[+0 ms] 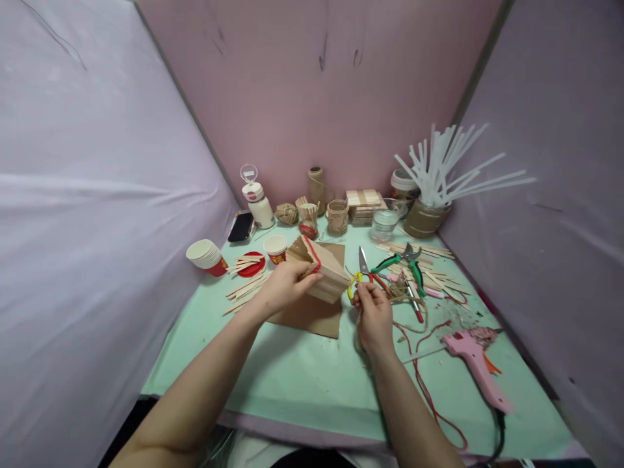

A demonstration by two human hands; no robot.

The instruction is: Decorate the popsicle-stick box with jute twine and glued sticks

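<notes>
A box made of wooden sticks [326,272] with red cord along its rim is tilted above a brown cardboard sheet [312,317]. My left hand [288,286] grips the box by its near rim, thumb on the outside. To the right of the box, my right hand [373,311] has its fingertips pinched together on a strand of twine, which hangs below the hand. Just behind my right hand lie scissors with yellow handles [351,289] and scissors with orange handles [379,283].
A pink glue gun [478,367] and loose red cord [423,383] lie at the right. Green-handled pliers [418,276] rest among sticks. Paper cups [205,255] stand left, with a red plate [251,264] nearby. Farther back are a glass of water [384,225] and a jar of glue sticks [426,220].
</notes>
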